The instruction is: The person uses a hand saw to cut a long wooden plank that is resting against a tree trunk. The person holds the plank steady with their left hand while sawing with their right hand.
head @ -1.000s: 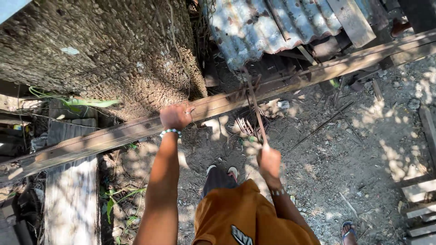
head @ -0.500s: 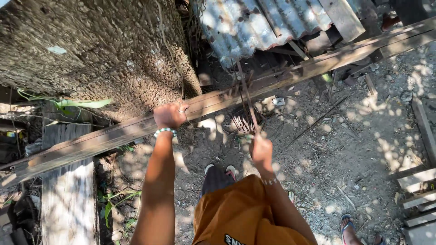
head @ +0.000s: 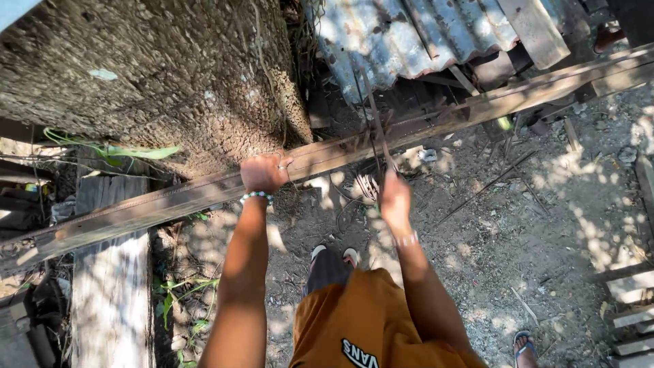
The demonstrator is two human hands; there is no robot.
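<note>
Head view: rail [head: 170, 204] under left grip [head: 264, 172].

Dappled dirt ground [head: 545, 225], tree trunk [head: 157, 75], corrugated sheet [head: 422, 34].

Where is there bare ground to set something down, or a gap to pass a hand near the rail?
Open dirt lies right of the right hand, between the long wooden rail and the plank ends at the right edge. Below the rail, beside the left hand, is a smaller bare patch. It is crowded behind the rail: tree trunk, corrugated sheet, rusty rods.
</note>
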